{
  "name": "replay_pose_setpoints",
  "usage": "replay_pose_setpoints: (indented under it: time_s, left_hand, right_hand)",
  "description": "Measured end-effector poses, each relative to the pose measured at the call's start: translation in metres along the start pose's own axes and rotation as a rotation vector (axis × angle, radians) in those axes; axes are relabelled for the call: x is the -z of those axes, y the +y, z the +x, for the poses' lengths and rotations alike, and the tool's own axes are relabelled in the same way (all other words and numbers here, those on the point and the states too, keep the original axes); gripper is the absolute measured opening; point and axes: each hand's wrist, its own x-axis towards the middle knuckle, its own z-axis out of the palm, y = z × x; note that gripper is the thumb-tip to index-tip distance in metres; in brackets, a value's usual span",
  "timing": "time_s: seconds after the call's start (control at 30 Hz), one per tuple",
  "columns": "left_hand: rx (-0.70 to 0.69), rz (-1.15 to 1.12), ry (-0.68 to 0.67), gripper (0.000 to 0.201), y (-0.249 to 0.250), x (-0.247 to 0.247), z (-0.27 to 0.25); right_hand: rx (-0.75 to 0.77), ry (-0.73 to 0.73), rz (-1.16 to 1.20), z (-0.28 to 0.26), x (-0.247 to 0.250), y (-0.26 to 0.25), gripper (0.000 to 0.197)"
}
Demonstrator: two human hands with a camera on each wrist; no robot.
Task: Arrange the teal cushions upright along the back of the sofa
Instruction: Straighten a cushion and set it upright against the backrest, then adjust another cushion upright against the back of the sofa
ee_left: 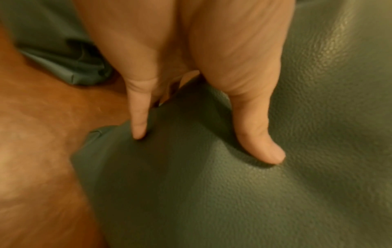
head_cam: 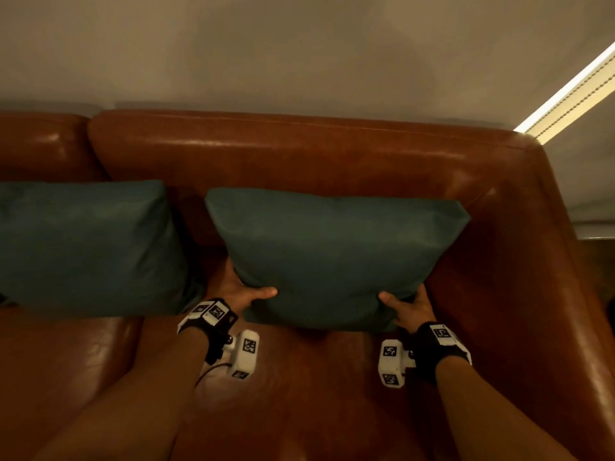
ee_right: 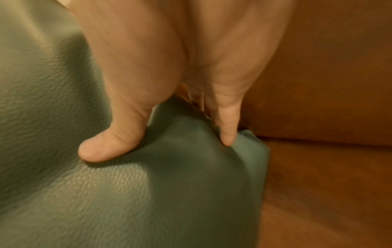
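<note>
A teal leather cushion (head_cam: 332, 254) stands tilted against the brown sofa back (head_cam: 299, 151), near the right armrest. My left hand (head_cam: 244, 292) grips its lower left corner, thumb on the front face and fingers behind. My right hand (head_cam: 407, 306) grips the lower right corner the same way. In the left wrist view the thumb (ee_left: 257, 139) presses into the cushion (ee_left: 212, 193). In the right wrist view the thumb (ee_right: 110, 144) dents the cushion (ee_right: 106, 193), and my right hand's fingers are behind it. A second teal cushion (head_cam: 86, 247) leans upright at the left.
The sofa's right armrest (head_cam: 545, 261) runs close beside the held cushion. Brown seat leather (head_cam: 299, 394) stretches in front of both cushions. A pale wall (head_cam: 299, 54) rises behind the sofa, with a bright strip (head_cam: 572, 91) at the upper right.
</note>
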Motion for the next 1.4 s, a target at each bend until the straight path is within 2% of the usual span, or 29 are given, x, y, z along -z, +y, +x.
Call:
replay_pose_setpoints:
  time_s: [0.07,0.13,0.27,0.33,0.37,0.43,0.47,0.53,0.6,0.67,0.77,0.8,0.83,0.93,1.03,1.1,1.3,1.4]
  left_hand:
    - [-0.014,0.053,0.032,0.124,-0.002,0.002,0.001]
    - [-0.021,0.032,-0.001,0.128,0.007,0.002,-0.008]
    - [0.026,-0.087,-0.007,0.106,0.004,0.010,-0.020]
    - [0.097,-0.107,-0.002,0.108,-0.001,0.023,-0.026]
    - [0.156,-0.117,0.004,0.102,-0.004,0.032,-0.029]
    - [0.219,-0.103,0.024,0.087,-0.017,0.057,-0.033]
    - [0.238,-0.104,0.019,0.082,-0.024,0.072,-0.036]
    - [0.257,-0.091,0.008,0.079,-0.040,0.107,-0.041]
    - [0.257,-0.072,0.005,0.075,-0.057,0.148,-0.046]
    - [0.256,-0.062,0.021,0.064,-0.068,0.190,-0.053]
    - [0.272,-0.063,0.032,0.051,-0.078,0.257,-0.065]
    - [0.279,-0.058,0.033,0.050,-0.081,0.280,-0.067]
    - [0.281,-0.053,0.045,0.050,-0.084,0.303,-0.069]
    - [0.258,-0.044,0.123,0.054,-0.092,0.368,-0.066]
    - [0.259,-0.083,0.192,0.064,-0.093,0.418,-0.049]
    - [0.252,-0.129,0.246,0.076,-0.089,0.442,-0.035]
    - [0.144,-0.289,0.340,0.099,-0.058,0.469,0.007]
    - [0.115,-0.267,0.324,0.094,-0.052,0.475,0.023]
  right_hand:
    - [0.024,0.031,-0.017,-0.007,-0.003,-0.003,0.125]
    - [-0.031,0.110,-0.016,-0.030,-0.013,-0.018,0.129]
    - [-0.257,0.237,-0.004,-0.061,-0.036,-0.004,0.105]
    - [-0.298,0.287,-0.043,-0.076,-0.054,0.011,0.113]
    - [-0.304,0.301,-0.062,-0.079,-0.063,0.024,0.113]
    - [-0.301,0.284,-0.133,-0.091,-0.089,0.041,0.104]
    - [-0.316,0.244,-0.185,-0.098,-0.107,0.050,0.106]
    - [-0.369,0.070,-0.320,-0.120,-0.150,0.060,0.110]
    - [-0.332,-0.073,-0.351,-0.146,-0.202,0.054,0.091]
    - [-0.258,-0.145,-0.311,-0.168,-0.258,0.041,0.067]
    - [-0.132,-0.188,-0.376,-0.177,-0.329,0.036,0.075]
    - [-0.115,-0.194,-0.385,-0.175,-0.349,0.035,0.071]
    - [-0.097,-0.202,-0.374,-0.177,-0.366,0.029,0.066]
    - [-0.039,-0.186,-0.354,-0.196,-0.414,0.001,0.068]
    - [0.043,-0.158,-0.348,-0.196,-0.445,-0.021,0.061]
    - [0.054,-0.158,-0.311,-0.188,-0.461,-0.033,0.074]
    - [0.153,-0.100,-0.332,-0.160,-0.481,-0.060,0.139]
    - [0.169,-0.112,-0.277,-0.151,-0.489,-0.065,0.139]
